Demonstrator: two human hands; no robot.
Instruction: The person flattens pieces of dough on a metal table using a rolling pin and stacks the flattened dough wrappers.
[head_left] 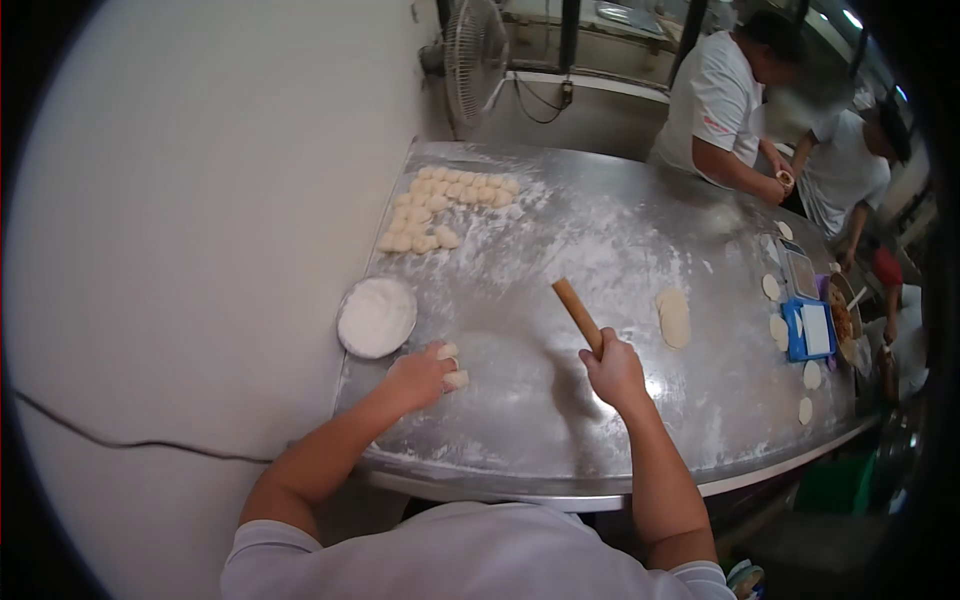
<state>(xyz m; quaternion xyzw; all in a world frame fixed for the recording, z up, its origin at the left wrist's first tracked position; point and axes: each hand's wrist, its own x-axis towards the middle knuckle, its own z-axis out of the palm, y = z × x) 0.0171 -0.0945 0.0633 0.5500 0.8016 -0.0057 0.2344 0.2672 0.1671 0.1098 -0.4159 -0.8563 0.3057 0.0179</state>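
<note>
My right hand (615, 375) is wrapped round one end of a wooden rolling pin (576, 312), which is tilted up over the steel table. My left hand (418, 378) is low over the left part of the table, its fingers closed around small pale dough pieces (456, 380); their exact number is hard to make out. Just beyond that hand stands a round metal bowl of white flour (376, 316). To the right of the rolling pin lie flattened dough rounds (674, 318), overlapping in a short row.
Many dough balls (430, 208) sit at the table's far left. Flour dusts the steel table (520, 420). Along the right edge are several dough rounds (805, 411), a blue tray (808, 330), a scale (799, 272) and a bowl of filling (842, 310). Co-workers (715, 105) stand beyond.
</note>
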